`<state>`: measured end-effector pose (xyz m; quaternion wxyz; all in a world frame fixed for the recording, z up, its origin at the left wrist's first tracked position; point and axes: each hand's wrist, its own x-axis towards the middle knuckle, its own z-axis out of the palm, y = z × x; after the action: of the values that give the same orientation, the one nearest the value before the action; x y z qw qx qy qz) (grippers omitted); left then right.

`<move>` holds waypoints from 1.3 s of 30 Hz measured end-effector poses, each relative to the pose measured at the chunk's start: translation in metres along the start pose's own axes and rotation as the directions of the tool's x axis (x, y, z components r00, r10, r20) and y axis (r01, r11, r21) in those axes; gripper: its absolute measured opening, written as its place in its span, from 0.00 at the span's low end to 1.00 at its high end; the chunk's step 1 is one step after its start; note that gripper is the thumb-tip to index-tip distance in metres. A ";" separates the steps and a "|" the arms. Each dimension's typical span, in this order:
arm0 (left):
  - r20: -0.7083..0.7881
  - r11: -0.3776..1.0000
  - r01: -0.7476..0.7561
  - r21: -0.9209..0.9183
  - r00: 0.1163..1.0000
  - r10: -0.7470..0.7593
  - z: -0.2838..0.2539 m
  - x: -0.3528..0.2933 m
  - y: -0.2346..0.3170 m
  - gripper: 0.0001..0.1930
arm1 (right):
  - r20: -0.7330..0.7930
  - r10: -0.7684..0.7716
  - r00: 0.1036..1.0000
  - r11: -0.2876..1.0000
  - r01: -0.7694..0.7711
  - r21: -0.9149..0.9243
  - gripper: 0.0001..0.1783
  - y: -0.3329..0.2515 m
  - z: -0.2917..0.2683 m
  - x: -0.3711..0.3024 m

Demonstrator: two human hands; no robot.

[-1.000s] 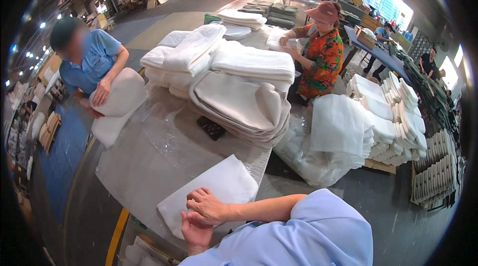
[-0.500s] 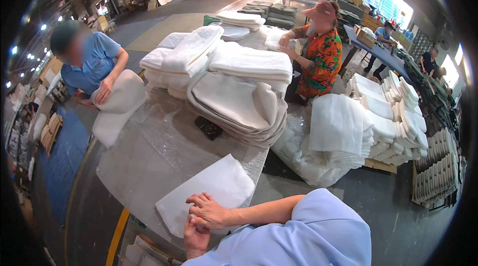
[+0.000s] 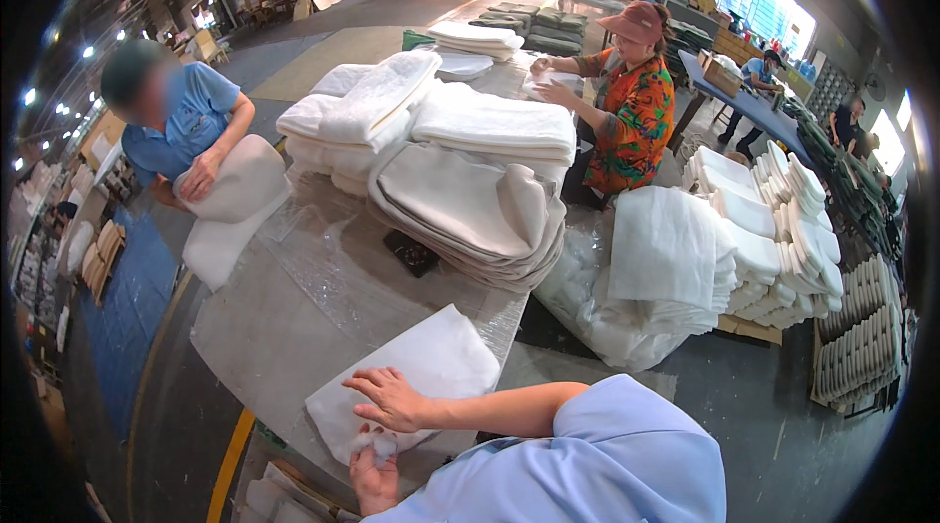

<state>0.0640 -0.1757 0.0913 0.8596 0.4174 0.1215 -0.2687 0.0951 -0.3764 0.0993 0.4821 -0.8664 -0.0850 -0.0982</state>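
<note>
A tuft of white fluffy fibre (image 3: pixel 378 445) rests in the curled fingers of my left hand (image 3: pixel 373 482), at the near edge of the table. Just above it my right hand (image 3: pixel 392 400) is spread, its fingers apart and nothing in them. Beneath both hands lies a flat white padding piece (image 3: pixel 416 366), partly covered by my right hand and forearm. Farther up the table stands a stack of folded beige-grey pads (image 3: pixel 460 205). Thick white folded padding (image 3: pixel 494 121) is piled behind that stack.
A dark flat object (image 3: pixel 410 254) lies beside the stack on the plastic-covered table (image 3: pixel 264 327). At left a co-worker in blue (image 3: pixel 186 131) handles a beige pad; another in an orange patterned shirt (image 3: pixel 632 121) works across. White pads (image 3: pixel 666 249) are piled at right.
My right hand has lifted off my left and opened, shifting slightly up and left. The white tuft now shows in my left hand. The co-worker across has parted their hands over a white piece.
</note>
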 end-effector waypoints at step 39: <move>-0.059 0.938 -0.183 0.296 0.976 0.209 -0.155 -0.050 0.045 0.19 | 0.086 -0.024 0.996 0.865 0.063 -0.498 0.30 0.045 0.038 0.007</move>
<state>0.0505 -0.0139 0.0456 0.8057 0.5599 0.0772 -0.1774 0.1156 -0.3665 0.0445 0.2355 -0.9626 -0.0946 -0.0945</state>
